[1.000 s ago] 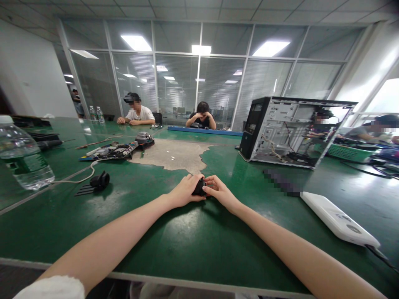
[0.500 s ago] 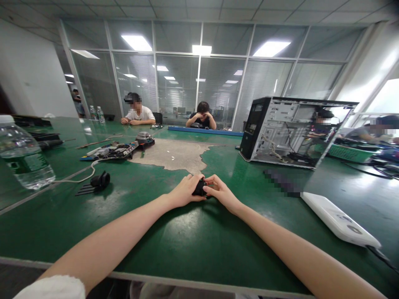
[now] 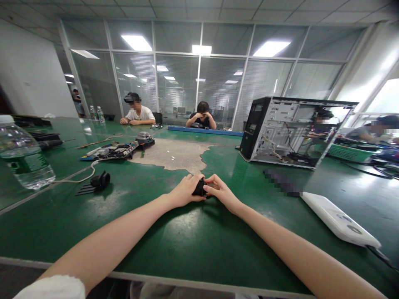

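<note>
Between my hands, just above the green table, is a small black part; its kind is hard to make out because fingers cover much of it. My left hand wraps round it from the left, thumb below. From the right, my right hand pinches its near side with thumb and fingers. A black piece with several long prongs and a round collar lies on the table to the left of my hands.
An opened computer case stands at the right, with a white power strip in front. A circuit board and water bottle are on the left. Bare torn tabletop lies ahead; co-workers sit beyond and at the right.
Almost nothing differs. Both hands keep the same hold on the black part in the same place, with at most a slight shift of the right fingers.
</note>
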The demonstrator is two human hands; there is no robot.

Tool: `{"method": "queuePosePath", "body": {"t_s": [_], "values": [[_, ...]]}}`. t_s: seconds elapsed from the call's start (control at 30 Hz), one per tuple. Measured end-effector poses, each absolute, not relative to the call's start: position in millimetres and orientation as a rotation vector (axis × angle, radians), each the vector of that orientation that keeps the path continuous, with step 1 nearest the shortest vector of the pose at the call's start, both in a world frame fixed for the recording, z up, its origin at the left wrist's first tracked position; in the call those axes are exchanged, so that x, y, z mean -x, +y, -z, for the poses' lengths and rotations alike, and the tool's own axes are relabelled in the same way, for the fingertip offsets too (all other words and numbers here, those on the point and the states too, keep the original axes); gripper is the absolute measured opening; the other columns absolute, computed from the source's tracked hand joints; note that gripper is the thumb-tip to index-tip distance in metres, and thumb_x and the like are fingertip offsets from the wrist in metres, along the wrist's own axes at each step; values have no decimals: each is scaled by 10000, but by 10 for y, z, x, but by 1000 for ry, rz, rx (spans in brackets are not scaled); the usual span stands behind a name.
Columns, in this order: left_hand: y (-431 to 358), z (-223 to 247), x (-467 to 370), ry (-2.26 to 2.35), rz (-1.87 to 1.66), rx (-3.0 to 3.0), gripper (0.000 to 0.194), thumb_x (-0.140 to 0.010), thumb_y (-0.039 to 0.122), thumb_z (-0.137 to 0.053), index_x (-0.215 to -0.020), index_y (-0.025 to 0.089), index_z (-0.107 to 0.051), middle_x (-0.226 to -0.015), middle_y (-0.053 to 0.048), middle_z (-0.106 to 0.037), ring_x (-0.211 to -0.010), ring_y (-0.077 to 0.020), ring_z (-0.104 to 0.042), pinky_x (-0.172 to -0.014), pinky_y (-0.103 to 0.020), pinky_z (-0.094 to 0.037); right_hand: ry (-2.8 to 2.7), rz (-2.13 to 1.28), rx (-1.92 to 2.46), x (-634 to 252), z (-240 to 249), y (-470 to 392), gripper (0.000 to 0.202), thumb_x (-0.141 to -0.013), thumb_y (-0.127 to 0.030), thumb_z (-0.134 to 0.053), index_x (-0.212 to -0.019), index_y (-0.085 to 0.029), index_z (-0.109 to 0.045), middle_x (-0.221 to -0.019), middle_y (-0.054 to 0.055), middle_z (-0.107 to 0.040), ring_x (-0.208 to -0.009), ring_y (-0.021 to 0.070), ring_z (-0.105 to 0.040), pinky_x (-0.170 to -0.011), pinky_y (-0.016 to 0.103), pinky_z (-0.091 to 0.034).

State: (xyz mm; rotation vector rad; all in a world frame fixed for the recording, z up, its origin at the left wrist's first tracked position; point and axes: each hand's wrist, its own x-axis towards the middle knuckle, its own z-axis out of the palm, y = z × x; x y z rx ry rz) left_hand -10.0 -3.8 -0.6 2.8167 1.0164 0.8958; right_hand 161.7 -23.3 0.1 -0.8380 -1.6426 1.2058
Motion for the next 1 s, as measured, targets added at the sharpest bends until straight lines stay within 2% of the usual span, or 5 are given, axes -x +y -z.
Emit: {"method": "queuePosePath", "body": {"t_s": [0.23, 0.4, 0.7, 0.87, 1.0], "values": [[-32, 10, 97, 1017, -902, -2809, 630, -665, 486, -589, -1151, 182, -329, -1086, -95, -476, -923, -240, -456, -787, -373, -379, -1621, -1202, 917, -1617, 23, -201, 289, -675, -326, -610, -892, -206, -460, -895, 9, -509, -743, 114, -532, -642, 267, -438], [-26, 15, 100, 1026, -895, -2806, 627, -662, 491, -588, -1146, 183, -334, -1057, -91, -489, -897, -237, -462, -772, -372, -384, -1654, -1195, 848, -1630, 19, -209, 290, -647, -298, -643, -853, -207, -459, -880, -3, -525, -793, 125, -536, -696, 278, -436], [-21, 23, 103, 1028, -894, -2821, 644, -662, 491, -590, -1158, 183, -318, -1094, -95, -472, -927, -240, -456, -788, -373, -380, -1633, -1200, 863, -1621, -4, -228, 243, -683, -335, -600, -834, -208, -458, -864, -13, -520, -726, 101, -527, -621, 242, -435], [-30, 12, 99, 1030, -885, -2809, 635, -661, 478, -597, -1157, 189, -324, -1084, -92, -477, -927, -242, -461, -785, -374, -380, -1617, -1202, 912, -1624, 18, -211, 295, -680, -349, -600, -904, -205, -474, -903, 15, -511, -758, 118, -528, -650, 273, -442], [-39, 3, 104, 1045, -879, -2787, 632, -657, 487, -597, -1150, 193, -334, -1059, -88, -489, -909, -242, -466, -775, -376, -380, -1648, -1222, 841, -1636, -3, -226, 298, -644, -304, -644, -865, -209, -469, -873, 0, -531, -799, 129, -533, -707, 285, -436]]}}
